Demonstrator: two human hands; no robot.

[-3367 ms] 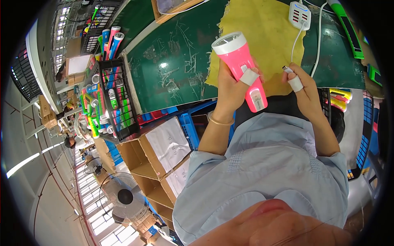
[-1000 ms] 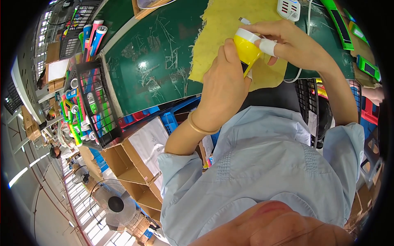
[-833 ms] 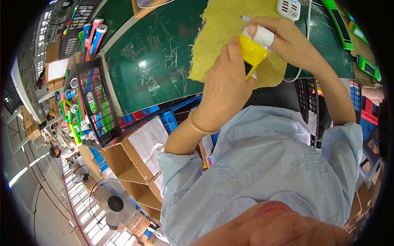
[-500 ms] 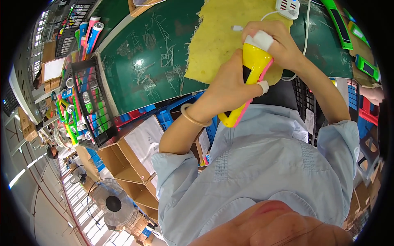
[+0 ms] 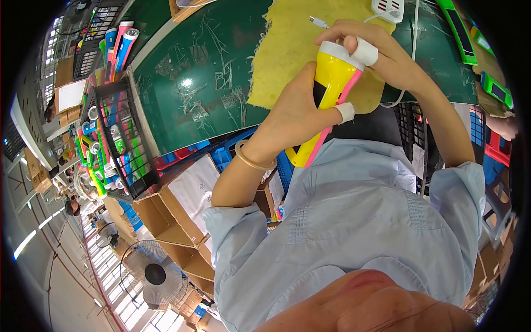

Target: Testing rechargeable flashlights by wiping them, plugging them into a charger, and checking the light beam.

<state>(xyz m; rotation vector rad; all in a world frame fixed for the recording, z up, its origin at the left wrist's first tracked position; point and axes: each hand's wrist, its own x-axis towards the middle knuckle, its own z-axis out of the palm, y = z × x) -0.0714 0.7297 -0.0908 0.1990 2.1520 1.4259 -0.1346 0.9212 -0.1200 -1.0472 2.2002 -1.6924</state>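
Note:
A yellow flashlight (image 5: 332,71) with a pink side strip, a dark panel and a white rim slants over the edge of the workbench, its wide head pointing away from me. My left hand (image 5: 296,117) is wrapped round its body, with the taped thumb across the near side. At the head end, my right hand (image 5: 391,58) curls over the white rim. White tape covers a digit there, and the fingertips behind the rim are partly hidden. Beneath the flashlight's head lies a yellow cloth (image 5: 287,50) on the green bench top (image 5: 188,83).
A white charging cable plug (image 5: 319,22) and a white multi-port charger (image 5: 388,8) lie beyond my right hand. Green flat-panelled devices (image 5: 496,91) are at the far right. At left, a black basket (image 5: 130,138) holds several colourful flashlights. Open cardboard boxes (image 5: 166,218) stand below.
The flashlight and both hands have shifted slightly left. My right hand has loosened from around the head, so more of the white rim shows.

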